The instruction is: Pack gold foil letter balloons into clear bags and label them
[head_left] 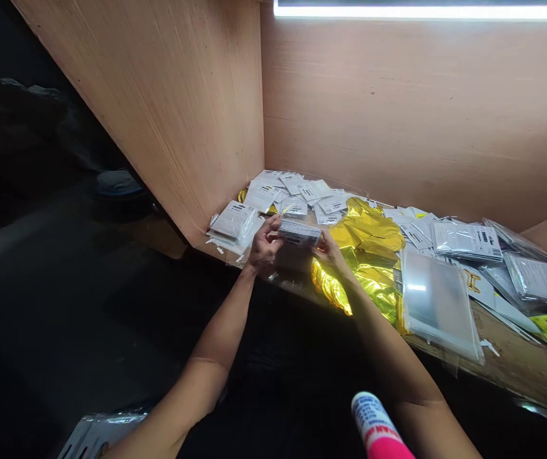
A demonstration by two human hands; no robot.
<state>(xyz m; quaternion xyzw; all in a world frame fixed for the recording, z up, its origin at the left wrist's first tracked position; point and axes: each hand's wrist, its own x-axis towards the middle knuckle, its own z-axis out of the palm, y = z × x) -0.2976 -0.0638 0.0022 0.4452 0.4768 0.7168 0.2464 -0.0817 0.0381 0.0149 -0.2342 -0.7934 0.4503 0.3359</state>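
At the dial's centre, a stack of flat, pale, rectangular packets (301, 231) is held between the left hand (264, 245) and right hand (329, 251). The brown desk (522, 371) is bordered by a tan wooden panel (197, 108) at eleven o'clock.

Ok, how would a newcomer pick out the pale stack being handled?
On the bench, find the crumpled gold foil. At its left, the left hand and right hand face each other. Between them is the pale stack, layered edges showing; unlike the packets lying nearby, it is held.
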